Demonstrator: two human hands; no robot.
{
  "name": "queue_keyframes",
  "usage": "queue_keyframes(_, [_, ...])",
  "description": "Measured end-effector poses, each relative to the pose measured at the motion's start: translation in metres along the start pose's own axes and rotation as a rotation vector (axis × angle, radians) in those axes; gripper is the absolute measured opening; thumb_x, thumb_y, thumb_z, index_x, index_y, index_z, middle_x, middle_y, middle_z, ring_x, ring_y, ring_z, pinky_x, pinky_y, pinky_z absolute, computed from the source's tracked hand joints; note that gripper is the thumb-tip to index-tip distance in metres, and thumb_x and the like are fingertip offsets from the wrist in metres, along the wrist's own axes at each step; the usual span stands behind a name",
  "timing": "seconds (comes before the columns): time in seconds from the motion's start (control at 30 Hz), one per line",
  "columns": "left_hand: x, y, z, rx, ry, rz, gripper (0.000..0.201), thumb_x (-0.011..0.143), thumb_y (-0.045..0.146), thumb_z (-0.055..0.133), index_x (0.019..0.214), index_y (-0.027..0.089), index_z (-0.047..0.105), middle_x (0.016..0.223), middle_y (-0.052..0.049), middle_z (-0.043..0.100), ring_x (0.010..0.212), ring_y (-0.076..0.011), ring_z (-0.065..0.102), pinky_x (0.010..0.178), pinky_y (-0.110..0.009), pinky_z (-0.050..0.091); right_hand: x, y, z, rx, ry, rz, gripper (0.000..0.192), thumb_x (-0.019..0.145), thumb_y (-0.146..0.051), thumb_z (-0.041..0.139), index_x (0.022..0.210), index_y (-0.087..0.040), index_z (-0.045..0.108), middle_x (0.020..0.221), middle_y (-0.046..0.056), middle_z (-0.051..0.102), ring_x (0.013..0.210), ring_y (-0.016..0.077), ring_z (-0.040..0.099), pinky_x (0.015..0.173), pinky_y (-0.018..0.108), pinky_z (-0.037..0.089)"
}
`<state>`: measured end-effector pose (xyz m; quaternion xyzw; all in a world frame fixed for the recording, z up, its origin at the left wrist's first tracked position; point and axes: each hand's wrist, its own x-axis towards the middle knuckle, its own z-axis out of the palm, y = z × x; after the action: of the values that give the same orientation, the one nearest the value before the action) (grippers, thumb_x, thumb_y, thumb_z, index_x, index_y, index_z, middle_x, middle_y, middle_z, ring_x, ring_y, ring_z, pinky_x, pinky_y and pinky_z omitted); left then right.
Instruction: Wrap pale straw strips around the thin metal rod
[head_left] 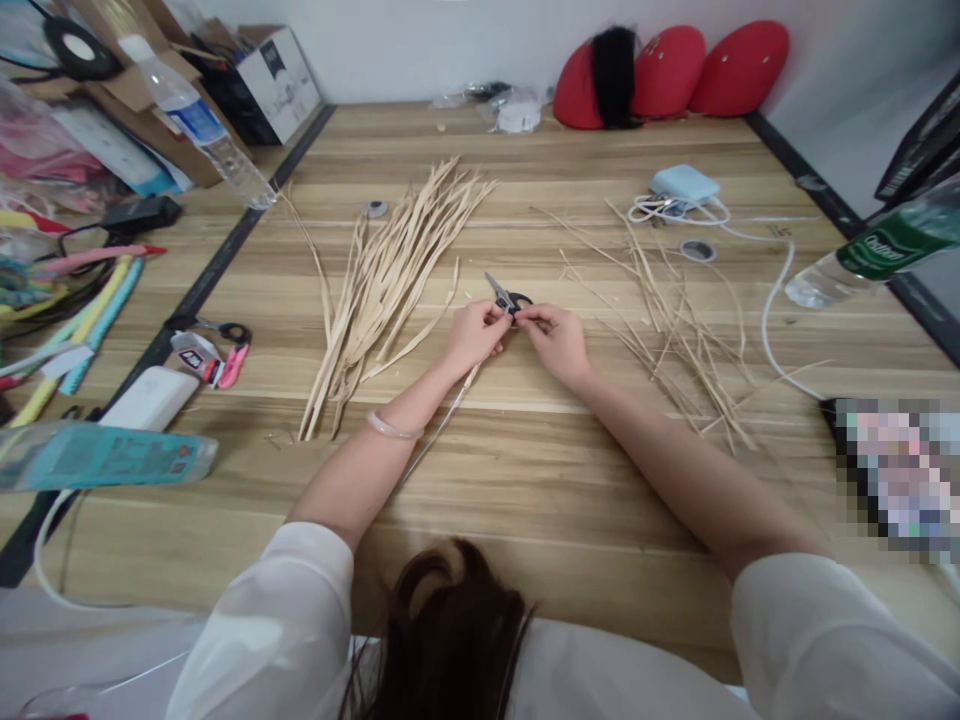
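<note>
My left hand (474, 334) pinches a thin straw strip (442, 420) that runs back toward me along the wooden table (525, 470). My right hand (555, 338) holds small black-handled scissors (504, 297), blades pointing up and away, right against the strip between my two hands. A bundle of wide pale straw strips (390, 275) lies fanned out to the left of my hands. Thinner loose straw strands (675, 330) are scattered to the right. A clear bangle sits on my left wrist.
Water bottles lie at far left (202, 125), near left (97, 455) and right (877, 250). A blue power bank with white cable (682, 187), a tape roll (699, 250), red cushions (667, 70), cardboard boxes (262, 75), another pair of scissors (225, 330) and a blurred phone (900, 470) surround the work area.
</note>
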<state>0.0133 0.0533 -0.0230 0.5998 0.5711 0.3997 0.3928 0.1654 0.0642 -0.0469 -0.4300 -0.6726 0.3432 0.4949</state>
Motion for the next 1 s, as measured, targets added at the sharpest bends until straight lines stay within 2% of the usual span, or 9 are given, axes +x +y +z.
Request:
queue_keyframes(0.17, [-0.0012,0.0021,-0.0007,0.040,-0.030,0.031,0.019,0.079,0.033,0.059,0.070,0.017,0.056,0.049,0.002,0.056,0.039,-0.0098,0.055,0.040,-0.019,0.038,0.0003,0.0005,-0.0004,-0.019,-0.003,0.003,0.015,0.077,-0.019,0.058,0.080,-0.020,0.072,0.083,0.005,0.072,0.080,0.0191,0.067,0.079,0.036,0.055])
queue_keyframes(0.5, [-0.0038,0.0054,0.0005,0.056,-0.117,0.072,0.019,0.078,0.033,0.060,0.071,0.016,0.056,0.059,0.001,0.061,0.045,-0.0097,0.059,0.047,-0.020,0.041,0.0001,-0.0031,-0.0010,-0.072,0.020,0.002,0.018,0.074,-0.016,0.056,0.078,-0.020,0.073,0.084,0.005,0.073,0.078,0.0187,0.068,0.075,0.034,0.055])
queue_keyframes(1.0, [-0.0055,0.0065,0.0011,0.073,-0.148,0.100,0.020,0.079,0.035,0.059,0.072,0.016,0.056,0.055,0.001,0.059,0.047,-0.0116,0.059,0.051,-0.021,0.041,-0.0010,-0.0025,0.0003,0.049,0.083,0.105,0.009,0.071,-0.017,0.058,0.076,-0.019,0.065,0.077,0.003,0.070,0.070,0.0164,0.067,0.071,0.032,0.055])
